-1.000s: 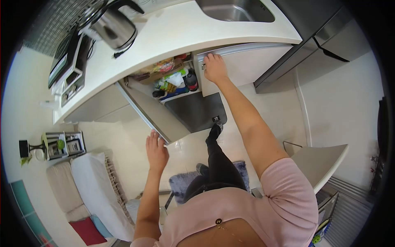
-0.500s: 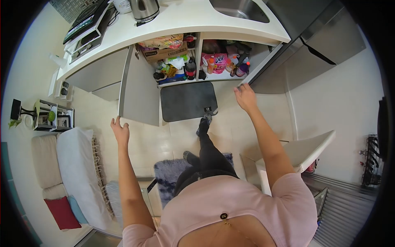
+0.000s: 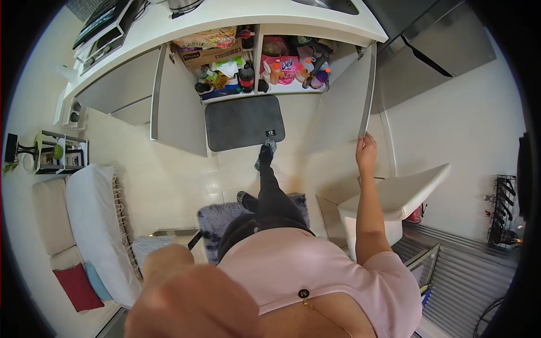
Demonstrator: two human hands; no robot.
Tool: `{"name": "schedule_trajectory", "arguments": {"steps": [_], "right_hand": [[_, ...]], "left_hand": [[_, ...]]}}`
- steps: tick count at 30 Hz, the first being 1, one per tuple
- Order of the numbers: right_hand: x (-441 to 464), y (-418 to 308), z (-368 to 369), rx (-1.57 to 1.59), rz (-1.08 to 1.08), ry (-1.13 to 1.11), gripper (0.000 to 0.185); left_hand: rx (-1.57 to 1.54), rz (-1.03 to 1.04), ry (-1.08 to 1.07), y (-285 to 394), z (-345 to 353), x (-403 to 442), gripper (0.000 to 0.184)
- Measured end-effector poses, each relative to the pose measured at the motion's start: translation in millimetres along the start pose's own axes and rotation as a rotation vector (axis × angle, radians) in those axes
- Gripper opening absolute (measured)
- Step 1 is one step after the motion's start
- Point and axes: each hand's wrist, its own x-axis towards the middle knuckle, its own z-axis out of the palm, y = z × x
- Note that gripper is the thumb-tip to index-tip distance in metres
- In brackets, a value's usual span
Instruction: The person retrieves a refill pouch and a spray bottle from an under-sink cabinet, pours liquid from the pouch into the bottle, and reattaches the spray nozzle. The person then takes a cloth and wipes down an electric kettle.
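Note:
My right hand [image 3: 366, 151] grips the lower outer corner of the right cabinet door [image 3: 345, 98], which stands wide open. Close to the camera, my left hand [image 3: 194, 304] is raised and blurred, so its fingers cannot be made out. The left cabinet door [image 3: 179, 110] also stands open, with no hand on it. Inside the cabinet are a cardboard box [image 3: 217, 56], a dark bottle with a red label [image 3: 246, 78], a pink bag [image 3: 286, 69] and a purple bottle [image 3: 319, 79], among other packed goods.
A dark mat [image 3: 242, 121] lies before the cabinet, with my foot at its edge. Behind it is a grey shaggy rug [image 3: 214, 217]. A white chair [image 3: 400, 194] stands at right, near the fridge [image 3: 417, 73]. A bed-like seat [image 3: 96, 225] is at left.
My right hand has pulled the right door farther open, outward to the right. My left hand has let go of the left door and come up close to the camera.

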Motion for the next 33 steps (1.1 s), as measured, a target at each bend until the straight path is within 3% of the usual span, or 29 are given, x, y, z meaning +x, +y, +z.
{"name": "schedule_trajectory", "arguments": {"steps": [8, 19, 22, 28, 33], "right_hand": [[-4, 19, -13, 0.015, 0.100, 0.010, 0.022], [-3, 37, -5, 0.010, 0.076, 0.045, 0.025], [-4, 40, -7, 0.046, 0.196, 0.036, 0.027], [-5, 52, -15, -0.029, 0.149, 0.125, 0.028], [-6, 59, -17, -0.018, 0.261, 0.060, 0.029]], "left_hand": [[-0.207, -0.009, -0.074, 5, 11, 10, 0.027], [-0.274, -0.032, -0.078, 4, 25, 7, 0.026], [-0.275, -0.034, -0.079, 2, 28, 7, 0.026], [-0.318, -0.057, -0.123, -2, 28, 13, 0.025], [-0.354, -0.076, -0.138, -5, 29, 17, 0.025]]}}
